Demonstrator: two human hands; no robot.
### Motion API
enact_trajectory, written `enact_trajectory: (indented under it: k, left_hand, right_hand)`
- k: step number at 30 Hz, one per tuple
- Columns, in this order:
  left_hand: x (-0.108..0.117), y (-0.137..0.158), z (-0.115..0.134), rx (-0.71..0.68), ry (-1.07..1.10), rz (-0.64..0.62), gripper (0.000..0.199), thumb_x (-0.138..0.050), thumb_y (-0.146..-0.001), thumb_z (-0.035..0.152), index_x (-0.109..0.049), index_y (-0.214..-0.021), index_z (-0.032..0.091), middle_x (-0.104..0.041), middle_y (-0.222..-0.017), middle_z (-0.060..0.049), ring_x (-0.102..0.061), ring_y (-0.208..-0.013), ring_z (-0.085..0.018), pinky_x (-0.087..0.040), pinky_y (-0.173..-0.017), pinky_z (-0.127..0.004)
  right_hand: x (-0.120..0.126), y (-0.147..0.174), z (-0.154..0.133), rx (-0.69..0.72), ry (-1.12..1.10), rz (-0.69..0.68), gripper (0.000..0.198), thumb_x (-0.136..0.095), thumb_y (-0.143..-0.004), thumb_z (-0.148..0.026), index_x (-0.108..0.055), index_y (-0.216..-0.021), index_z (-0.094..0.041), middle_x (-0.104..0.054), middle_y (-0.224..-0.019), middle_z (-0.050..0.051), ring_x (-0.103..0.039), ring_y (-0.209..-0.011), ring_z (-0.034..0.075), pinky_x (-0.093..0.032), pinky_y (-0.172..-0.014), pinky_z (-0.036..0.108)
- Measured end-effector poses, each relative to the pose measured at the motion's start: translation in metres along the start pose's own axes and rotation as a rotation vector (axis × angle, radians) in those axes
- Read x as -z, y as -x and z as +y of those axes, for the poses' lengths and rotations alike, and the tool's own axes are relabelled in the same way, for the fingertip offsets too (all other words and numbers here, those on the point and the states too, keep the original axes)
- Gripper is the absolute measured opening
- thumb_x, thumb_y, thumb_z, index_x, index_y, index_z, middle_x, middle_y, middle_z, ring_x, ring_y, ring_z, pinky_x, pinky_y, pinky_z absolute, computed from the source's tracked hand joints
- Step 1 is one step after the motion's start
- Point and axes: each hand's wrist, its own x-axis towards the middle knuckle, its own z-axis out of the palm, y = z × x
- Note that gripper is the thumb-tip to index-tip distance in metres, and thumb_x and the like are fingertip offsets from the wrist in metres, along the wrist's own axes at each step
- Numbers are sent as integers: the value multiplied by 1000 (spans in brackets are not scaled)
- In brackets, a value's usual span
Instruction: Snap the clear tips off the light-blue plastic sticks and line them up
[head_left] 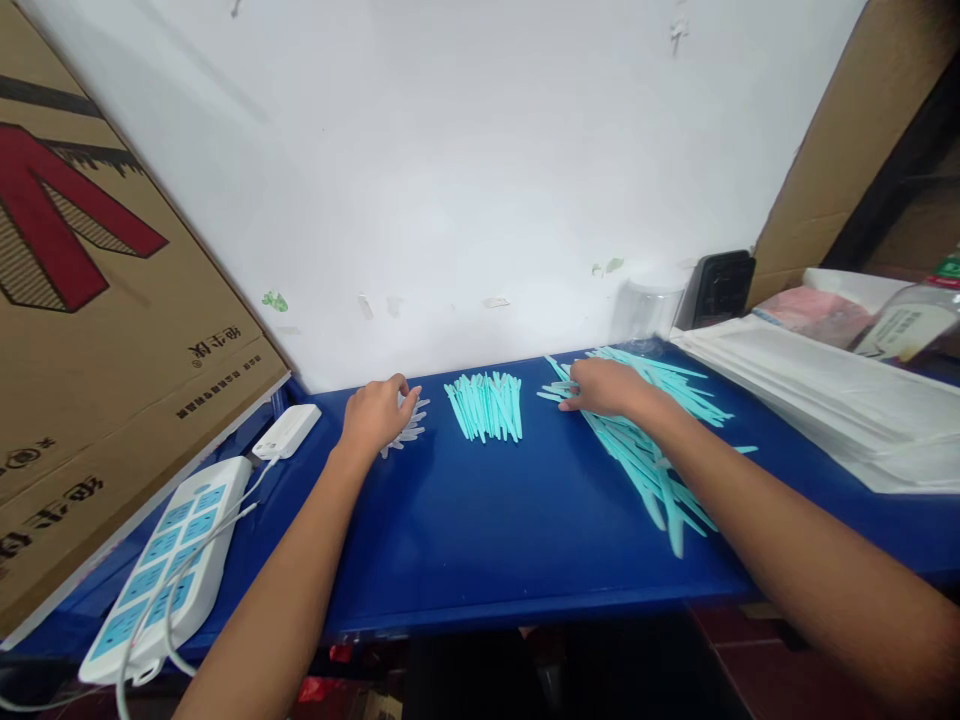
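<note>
My left hand [380,412] rests at the left of the blue table with its fingers curled. It partly covers a small cluster of clear plastic pieces [411,432]; what its fingertips grip, if anything, is hidden. In the middle lies a neat bundle of thin turquoise plastic sticks [484,408], side by side and roughly upright in view. On the right, my right hand [596,388] is closed on a few turquoise sticks [556,391] whose ends poke out past the fingers. Under and around that hand spreads a loose heap of the same sticks [645,465].
A white power strip [169,565] with cables and a white adapter [287,431] lie at the left, beside a big cardboard box [112,330]. At the right are a clear container [651,305], a black object [722,287], stacked white sheets [825,400] and a bottle [911,318].
</note>
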Motion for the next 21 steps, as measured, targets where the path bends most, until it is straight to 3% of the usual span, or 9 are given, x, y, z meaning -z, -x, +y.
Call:
enact_trajectory:
  k: [13, 18, 21]
  left_hand:
    - [-1, 0, 0, -29, 19, -8, 52, -36, -101, 61, -70, -105, 22, -73, -84, -12, -71, -83, -33, -48, -72, -37]
    - [-1, 0, 2, -22, 33, -23, 51, -37, -101, 60, -71, -104, 23, -74, -85, -12, -71, -84, -32, -48, -73, -36]
    - [-1, 0, 1, -22, 39, -17, 50, -38, -100, 60, -71, -102, 23, -74, -84, -12, -71, -84, -31, -48, -73, -35]
  right_hand:
    - [9, 6, -2, 20, -49, -99, 25, -74, -88, -40, -69, -88, -15, -73, -93, 14, -68, -79, 27, -42, -60, 33]
    - [5, 6, -2, 134, 10, -69, 25, -69, -93, -35, -67, -76, -16, -68, -76, 12, -66, -69, 26, -37, -57, 33]
    - [1, 5, -2, 154, 31, -24, 18, -66, -93, -27, -69, -80, -15, -68, -78, 13, -65, -70, 26, -35, -58, 33]
